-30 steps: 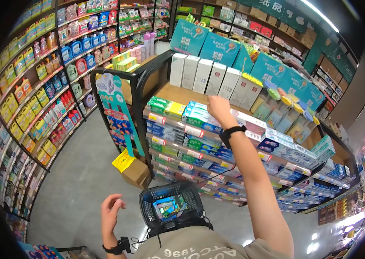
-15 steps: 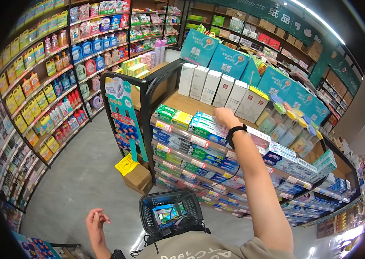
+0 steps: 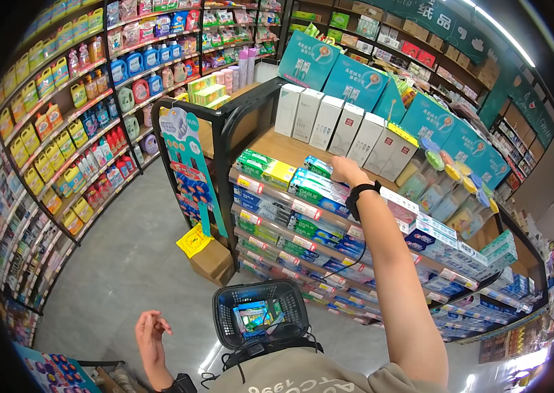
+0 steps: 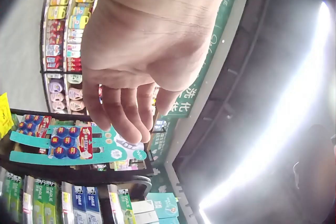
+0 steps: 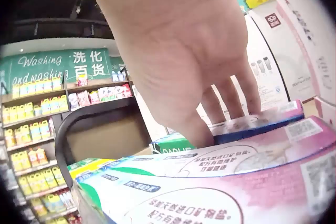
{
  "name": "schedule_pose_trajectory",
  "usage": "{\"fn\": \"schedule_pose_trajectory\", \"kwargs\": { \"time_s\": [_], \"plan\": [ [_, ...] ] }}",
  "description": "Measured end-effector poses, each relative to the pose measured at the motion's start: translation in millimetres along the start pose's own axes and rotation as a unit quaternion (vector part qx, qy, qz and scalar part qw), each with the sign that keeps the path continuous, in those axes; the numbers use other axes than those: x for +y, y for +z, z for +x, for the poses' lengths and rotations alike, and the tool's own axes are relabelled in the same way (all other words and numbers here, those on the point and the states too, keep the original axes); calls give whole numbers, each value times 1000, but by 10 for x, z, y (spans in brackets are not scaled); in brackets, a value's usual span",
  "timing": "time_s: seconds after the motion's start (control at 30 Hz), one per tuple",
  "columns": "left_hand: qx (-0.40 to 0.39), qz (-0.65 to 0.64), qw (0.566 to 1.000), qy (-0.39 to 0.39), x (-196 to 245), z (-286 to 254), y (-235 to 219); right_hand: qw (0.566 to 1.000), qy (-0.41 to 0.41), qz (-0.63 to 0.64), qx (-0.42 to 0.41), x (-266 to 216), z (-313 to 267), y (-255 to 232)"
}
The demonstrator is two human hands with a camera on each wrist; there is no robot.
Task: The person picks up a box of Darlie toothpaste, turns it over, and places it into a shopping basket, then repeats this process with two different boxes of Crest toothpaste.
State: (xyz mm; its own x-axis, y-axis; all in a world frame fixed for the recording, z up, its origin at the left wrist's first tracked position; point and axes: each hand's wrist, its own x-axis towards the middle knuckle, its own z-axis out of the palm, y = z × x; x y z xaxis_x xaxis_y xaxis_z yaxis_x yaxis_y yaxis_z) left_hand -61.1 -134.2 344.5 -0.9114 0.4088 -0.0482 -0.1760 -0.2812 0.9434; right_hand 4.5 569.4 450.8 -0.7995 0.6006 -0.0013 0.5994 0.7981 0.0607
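At the top shelf of the display, my right hand [image 3: 350, 173] pinches a toothpaste box [image 3: 318, 166] behind the row of Darlie boxes [image 3: 316, 187]. In the right wrist view, the thumb and fingers of the right hand [image 5: 184, 50] are round that box [image 5: 257, 125], just beyond white and pink boxes [image 5: 173, 195]. My left hand [image 3: 151, 344] hangs in the air left of the basket [image 3: 222, 323], its fingers loosely bent. Nothing is held by the left hand [image 4: 147, 50] in the left wrist view.
White upright boxes [image 3: 326, 123] and teal cartons [image 3: 355, 82] stand behind the toothpaste. Clear lidded containers [image 3: 444, 203] are to the right. A cardboard box [image 3: 213, 261] with a yellow bag [image 3: 194, 242] sits on the floor by the black shelf frame [image 3: 224, 141].
The right hand has reached down to the toothpaste row, and a box end now shows beside its fingers. The left hand has moved slightly left and down. The view has shifted a little.
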Motion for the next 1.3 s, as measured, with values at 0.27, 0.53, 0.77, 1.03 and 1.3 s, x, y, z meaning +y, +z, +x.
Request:
{"fn": "schedule_pose_trajectory", "kwargs": {
  "time_s": [0.27, 0.53, 0.77, 1.03, 1.3],
  "plan": [
    [-7, 6, 1000, 18, -10, 26, 179, 947, -42, 172, 267, -523, -211, -527],
    [-146, 104, 982, 57, -61, 25, 652, 724, -163, 669, -39, -1624, -1770, -303],
    [-186, 95, 978, -10, -109, -136, 1052, 583, -134, 745, -294, -2121, -3015, 471],
    [-340, 128, 931, -36, -424, 12, 989, 573, -105, 763, -281, -1908, -3667, 694],
    [-350, 54, 935, -25, -468, 9, 1276, 453, -39, 890, -35, -1637, -4351, 539]
  ]
}}
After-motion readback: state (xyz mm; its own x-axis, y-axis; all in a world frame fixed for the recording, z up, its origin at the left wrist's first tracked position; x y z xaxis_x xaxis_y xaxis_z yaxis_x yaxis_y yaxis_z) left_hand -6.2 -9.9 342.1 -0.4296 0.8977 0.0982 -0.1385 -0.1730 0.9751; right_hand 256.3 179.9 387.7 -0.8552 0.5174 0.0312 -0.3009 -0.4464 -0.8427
